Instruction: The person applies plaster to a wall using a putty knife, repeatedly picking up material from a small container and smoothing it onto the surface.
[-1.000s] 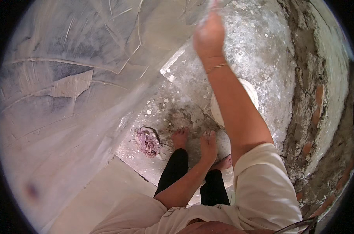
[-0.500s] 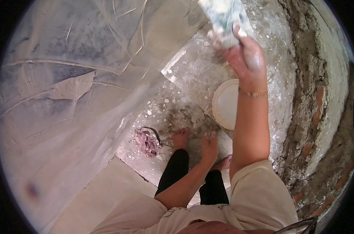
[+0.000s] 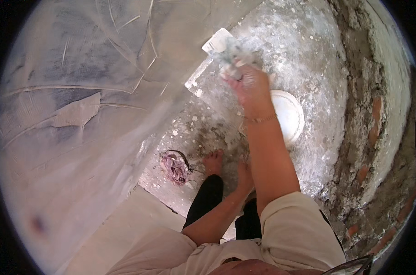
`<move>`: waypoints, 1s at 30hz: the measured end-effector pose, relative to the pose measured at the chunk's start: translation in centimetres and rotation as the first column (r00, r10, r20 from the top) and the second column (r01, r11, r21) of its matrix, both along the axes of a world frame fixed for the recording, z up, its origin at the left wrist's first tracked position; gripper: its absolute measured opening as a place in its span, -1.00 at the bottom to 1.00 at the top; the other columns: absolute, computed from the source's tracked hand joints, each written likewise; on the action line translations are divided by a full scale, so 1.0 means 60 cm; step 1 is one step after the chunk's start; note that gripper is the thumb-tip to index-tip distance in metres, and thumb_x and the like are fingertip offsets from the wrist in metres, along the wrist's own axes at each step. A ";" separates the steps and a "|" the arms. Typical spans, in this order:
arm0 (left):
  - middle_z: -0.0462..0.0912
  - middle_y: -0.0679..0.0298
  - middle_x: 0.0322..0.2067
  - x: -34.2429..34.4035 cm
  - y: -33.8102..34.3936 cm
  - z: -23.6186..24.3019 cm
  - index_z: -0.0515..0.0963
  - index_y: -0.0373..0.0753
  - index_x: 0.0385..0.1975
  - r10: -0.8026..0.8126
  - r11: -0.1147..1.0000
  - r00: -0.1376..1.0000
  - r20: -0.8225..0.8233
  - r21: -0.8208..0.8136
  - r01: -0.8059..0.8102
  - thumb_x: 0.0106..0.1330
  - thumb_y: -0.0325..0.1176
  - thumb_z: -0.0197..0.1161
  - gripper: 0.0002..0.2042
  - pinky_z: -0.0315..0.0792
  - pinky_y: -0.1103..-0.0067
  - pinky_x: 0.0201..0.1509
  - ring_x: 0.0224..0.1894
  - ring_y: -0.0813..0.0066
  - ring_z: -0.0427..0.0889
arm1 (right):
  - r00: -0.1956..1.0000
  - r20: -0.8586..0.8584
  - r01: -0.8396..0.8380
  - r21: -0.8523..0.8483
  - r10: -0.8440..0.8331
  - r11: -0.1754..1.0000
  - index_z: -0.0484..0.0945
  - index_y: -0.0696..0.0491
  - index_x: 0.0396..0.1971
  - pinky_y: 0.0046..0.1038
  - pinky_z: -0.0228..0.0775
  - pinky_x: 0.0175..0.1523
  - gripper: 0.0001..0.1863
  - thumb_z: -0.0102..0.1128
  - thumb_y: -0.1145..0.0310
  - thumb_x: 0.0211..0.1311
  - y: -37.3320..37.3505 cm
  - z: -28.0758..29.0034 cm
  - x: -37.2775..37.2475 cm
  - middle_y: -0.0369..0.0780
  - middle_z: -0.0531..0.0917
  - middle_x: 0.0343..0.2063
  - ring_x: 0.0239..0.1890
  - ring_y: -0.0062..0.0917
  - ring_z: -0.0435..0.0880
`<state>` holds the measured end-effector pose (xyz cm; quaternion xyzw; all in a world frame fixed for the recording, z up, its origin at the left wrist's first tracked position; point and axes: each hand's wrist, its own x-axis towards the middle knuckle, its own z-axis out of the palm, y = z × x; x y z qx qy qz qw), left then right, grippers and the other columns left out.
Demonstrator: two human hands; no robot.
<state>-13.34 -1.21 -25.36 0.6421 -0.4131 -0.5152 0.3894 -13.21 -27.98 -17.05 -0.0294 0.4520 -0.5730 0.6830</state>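
My right hand (image 3: 247,82) is closed around a putty knife (image 3: 217,42) smeared with white paste. Its pale, flat end meets the lower edge of the grey, plastered wall (image 3: 139,41). White and greenish smears on the tool blur around my fingers. Down by my legs hangs my left hand (image 3: 245,174). My right forearm partly covers it, so its fingers do not show clearly. Beside my right wrist, a round white lid or bucket top (image 3: 288,117) rests on the floor, partly hidden by that arm.
A crumpled pinkish cloth (image 3: 174,167) lies on the speckled floor (image 3: 299,55), left of my bare feet (image 3: 213,162). Along the right side runs a rough, broken band of masonry (image 3: 361,114) with exposed reddish brick. A pale board or slab (image 3: 139,220) lies at lower left.
My right hand has swung left and nearer with the putty knife, from over the floor to the wall's edge. More of the round white lid shows; my left hand is now more covered.
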 end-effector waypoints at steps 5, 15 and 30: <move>0.42 -0.01 -0.15 -0.011 -0.019 0.033 0.25 -0.58 -0.08 0.293 0.885 0.924 -0.243 0.435 -0.166 0.35 -0.22 -0.03 -0.57 0.36 0.51 -0.13 -0.16 0.41 0.46 | 0.706 -0.478 0.251 -0.520 -0.522 0.817 0.39 0.23 -0.31 -0.36 0.53 -0.32 -0.73 -0.16 0.74 -0.06 -0.024 0.096 -0.033 -0.10 0.50 -0.38 -0.41 -0.35 0.55; 0.38 -0.06 -0.09 -0.006 0.021 0.005 0.24 -0.58 -0.05 0.073 0.946 0.957 -0.280 0.322 0.022 0.34 -0.21 -0.02 -0.55 0.36 0.51 -0.09 -0.13 0.35 0.46 | 0.112 -0.868 -0.508 -0.468 -0.483 0.723 0.22 0.16 0.18 -0.40 0.43 -0.29 -0.40 -0.04 0.62 0.02 0.084 -0.001 0.108 0.01 0.54 -0.16 -0.39 -0.26 0.55; 0.37 -0.08 -0.07 -0.014 0.029 -0.009 0.25 -0.54 -0.02 -0.005 0.944 0.955 -0.295 0.314 0.102 0.32 -0.20 0.01 -0.54 0.33 0.48 -0.05 -0.10 0.29 0.44 | 0.084 -0.924 -0.626 -0.340 -0.373 0.702 0.34 0.16 0.09 -0.50 0.36 -0.50 -0.49 0.09 0.53 0.06 0.097 0.049 0.119 -0.13 0.50 -0.46 -0.59 -0.49 0.48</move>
